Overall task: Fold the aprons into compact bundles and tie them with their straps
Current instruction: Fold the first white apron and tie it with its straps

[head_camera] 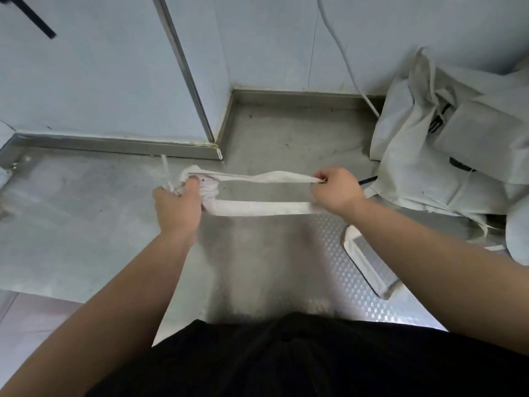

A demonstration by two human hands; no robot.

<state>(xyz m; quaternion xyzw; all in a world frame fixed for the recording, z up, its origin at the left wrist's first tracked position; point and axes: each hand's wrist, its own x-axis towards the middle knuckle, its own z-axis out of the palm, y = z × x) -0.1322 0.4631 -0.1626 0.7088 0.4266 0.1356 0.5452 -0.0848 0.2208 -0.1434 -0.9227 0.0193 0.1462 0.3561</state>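
Observation:
A white apron bundle is held above the steel counter. My left hand grips its left end, fingers curled round the bunched cloth, and a thin strap end sticks up past the knuckles. Two white bands of the apron stretch taut to the right, one above the other. My right hand pinches the upper band's end at its fingertips, while the lower band runs under the palm.
A heap of loose white aprons lies at the right, against the wall. A white tray sits near the counter's front right. Pale wall panels and a metal corner post close off the back. A cable hangs down the wall.

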